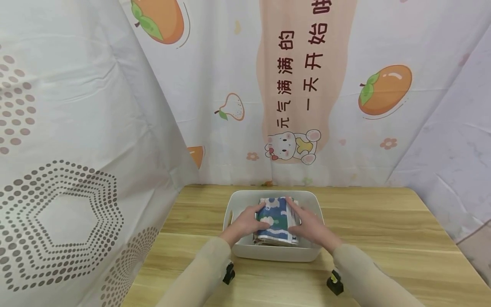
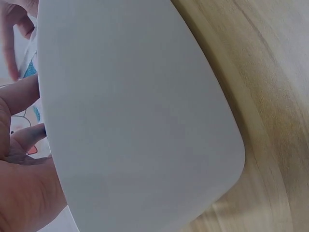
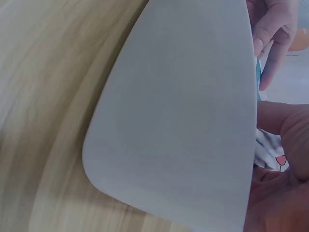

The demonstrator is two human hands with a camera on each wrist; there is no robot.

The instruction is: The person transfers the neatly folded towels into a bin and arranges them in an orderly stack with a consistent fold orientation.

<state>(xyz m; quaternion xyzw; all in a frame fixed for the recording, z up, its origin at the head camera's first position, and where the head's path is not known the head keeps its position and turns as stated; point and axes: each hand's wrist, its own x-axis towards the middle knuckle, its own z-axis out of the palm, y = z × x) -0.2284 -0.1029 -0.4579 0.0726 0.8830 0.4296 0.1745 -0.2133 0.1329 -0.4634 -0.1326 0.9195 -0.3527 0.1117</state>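
A folded towel [image 1: 277, 219] with a blue, green and white pattern lies on top of other folded cloth inside a white plastic basin [image 1: 276, 255]. My left hand [image 1: 247, 221] reaches over the left rim, its thumb and fingertips on the towel's left side. From the right, my right hand [image 1: 310, 225] touches the other side, index finger extended towards the back corner and thumb nearer the front. The basin's outer wall [image 2: 135, 116] fills much of the left wrist view and partly hides both hands. The right wrist view shows the opposite wall [image 3: 174, 116], with only slivers of towel visible.
The basin stands on a wood-grain table [image 1: 376, 238] near its back edge. A printed curtain [image 1: 230, 140] hangs behind, and another patterned sheet [image 1: 76, 128] hangs at the left. Small black devices [image 1: 229, 273] sit at both wrists.
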